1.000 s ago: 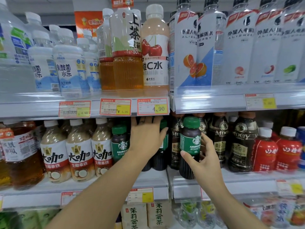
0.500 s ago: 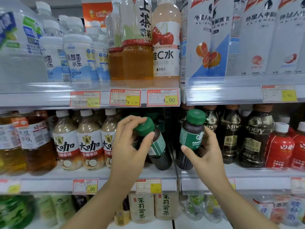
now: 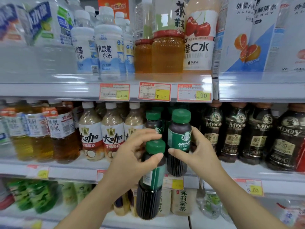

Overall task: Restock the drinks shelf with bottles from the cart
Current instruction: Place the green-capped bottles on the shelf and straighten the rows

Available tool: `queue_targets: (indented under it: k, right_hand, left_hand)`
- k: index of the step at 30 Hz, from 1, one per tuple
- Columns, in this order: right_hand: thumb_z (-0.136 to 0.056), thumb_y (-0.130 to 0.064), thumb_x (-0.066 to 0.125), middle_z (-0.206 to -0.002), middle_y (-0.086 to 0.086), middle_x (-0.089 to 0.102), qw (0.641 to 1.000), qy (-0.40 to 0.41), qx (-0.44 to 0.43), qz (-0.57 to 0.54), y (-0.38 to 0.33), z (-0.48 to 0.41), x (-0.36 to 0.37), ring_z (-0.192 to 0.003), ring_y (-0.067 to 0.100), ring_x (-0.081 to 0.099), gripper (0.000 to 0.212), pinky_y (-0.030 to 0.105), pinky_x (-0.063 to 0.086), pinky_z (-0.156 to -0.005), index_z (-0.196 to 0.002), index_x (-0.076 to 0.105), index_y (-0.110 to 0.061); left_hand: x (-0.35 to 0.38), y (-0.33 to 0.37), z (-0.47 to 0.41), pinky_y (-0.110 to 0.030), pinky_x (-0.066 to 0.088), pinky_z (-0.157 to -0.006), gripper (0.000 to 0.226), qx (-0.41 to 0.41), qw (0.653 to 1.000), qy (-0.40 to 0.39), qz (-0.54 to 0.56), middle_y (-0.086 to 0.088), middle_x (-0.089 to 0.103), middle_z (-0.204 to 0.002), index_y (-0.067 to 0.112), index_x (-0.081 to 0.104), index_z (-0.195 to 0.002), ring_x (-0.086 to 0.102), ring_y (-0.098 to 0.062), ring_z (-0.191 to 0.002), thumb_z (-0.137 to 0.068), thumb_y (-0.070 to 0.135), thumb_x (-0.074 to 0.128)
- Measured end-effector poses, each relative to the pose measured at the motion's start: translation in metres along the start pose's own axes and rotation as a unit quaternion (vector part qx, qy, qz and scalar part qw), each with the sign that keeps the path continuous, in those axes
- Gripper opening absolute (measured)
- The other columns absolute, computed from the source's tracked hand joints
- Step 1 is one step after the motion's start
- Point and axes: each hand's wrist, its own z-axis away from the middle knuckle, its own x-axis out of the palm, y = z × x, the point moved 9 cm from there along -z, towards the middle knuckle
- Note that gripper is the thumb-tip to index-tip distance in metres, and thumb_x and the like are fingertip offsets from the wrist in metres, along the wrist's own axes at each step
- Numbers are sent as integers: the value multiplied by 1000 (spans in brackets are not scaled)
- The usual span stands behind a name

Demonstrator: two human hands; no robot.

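Shelving: store drinks shelf (image 3: 66,169) fills the whole view, tiers packed tight, and we're right up close to the middle one
Top tier: white-capped milky bottles (image 3: 107,52) on the left, amber tea bottles (image 3: 166,53) at centre, a cherry-label bottle (image 3: 199,40) just beside them
Middle tier: tan coffee bottles (image 3: 112,138) on the left, dark brown-capped bottles (image 3: 259,134) lined up on the right, and one rear green-capped bottle (image 3: 153,123) standing back between those rows
Near bottle (image 3: 150,187): dark, green cap, out in front of the shelf lip, close to upright, base hanging down before the lower tier, carried by the left hand (image 3: 132,156)
Far bottle (image 3: 179,141): same kind, upright at the front edge of the middle tier, in the right hand (image 3: 201,154); whether its base rests on the shelf, hard to call
Left hand: fingers over the cap, thumb under it, clamped round the neck
Right hand: thumb across the ribbed lower body, fingers wrapped behind the label, firm hold
Price tags (image 3: 155,91): red-framed with yellow patches, on the rail under the top tier
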Motion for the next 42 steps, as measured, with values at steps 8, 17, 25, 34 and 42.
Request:
queue_targets:
  k: [8,17,25,34,42]
  right_hand:
    - [-69,-11,80,-113,-16,64,993,-103,-38,44,-22,14,26,-101,-3,59,62,8,44,-81,-122,55,-32]
    - [-71,-16,79,-114,-23,63,975,-207,-11,78,-18,22,46,-101,-3,60,66,9,44,-82,-127,50,-37]
    - [-78,-23,73,-113,-4,63,996,55,67,-17,18,-21,-20,-94,9,60,42,28,47,-84,-117,57,-26]
    - [-78,-26,73,-130,7,53,978,125,71,153,54,-51,1,-121,20,48,68,21,34,-92,-136,42,-10]
    - [-80,-19,71,-128,12,49,971,167,63,157,54,-47,-4,-123,22,42,62,18,29,-91,-132,42,-6]
  left_hand:
    - [18,-3,10,-20,49,-91,51,-58,979,-164,106,28,47,-130,39,66,-113,53,-1,-120,-75,6,68]
    - [11,-14,16,-27,48,-96,57,-94,967,-206,114,29,48,-129,33,62,-122,52,-4,-122,-73,5,71]
    - [0,-13,23,-7,46,-82,55,-106,970,-184,115,49,51,-106,36,66,-110,51,18,-108,-75,-7,71]
    - [-4,-15,24,-8,46,-82,58,-105,975,-176,90,52,46,-107,48,66,-106,51,16,-110,-75,0,73]
    - [-8,-14,24,-9,47,-81,58,-104,976,-167,93,53,47,-102,47,69,-103,53,14,-109,-75,-4,72]
